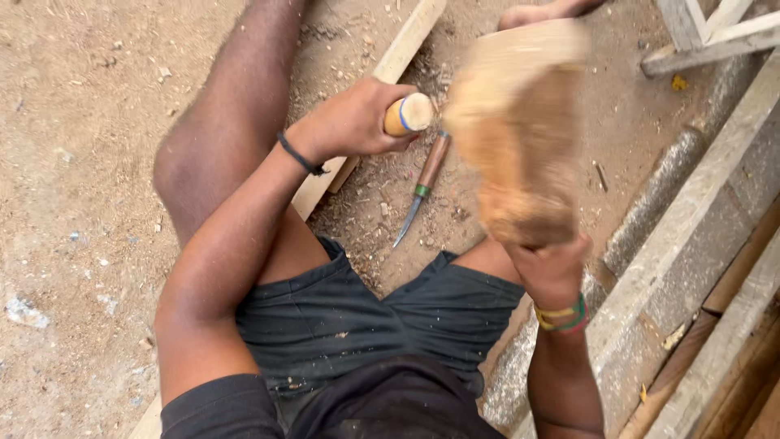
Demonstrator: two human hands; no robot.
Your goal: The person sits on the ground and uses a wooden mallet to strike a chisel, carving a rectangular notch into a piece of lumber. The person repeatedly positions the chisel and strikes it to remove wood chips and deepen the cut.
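Observation:
My left hand [351, 122] is closed around a chisel's round wooden handle [408, 113], which has a blue band and stands upright over a long wooden plank [390, 73]. My right hand [552, 264] grips a large, pale wooden mallet [516, 138], raised and blurred with motion, just right of the handle. The chisel's blade is hidden under my left hand. A second chisel [422, 189] with a brown handle, green band and curved steel blade lies on the ground between my legs.
I sit on sandy ground strewn with wood chips [81, 162], legs spread, one foot [528, 12] at the top. Grey weathered beams [707, 203] and stacked timbers run along the right. A wooden frame [707, 36] sits at top right.

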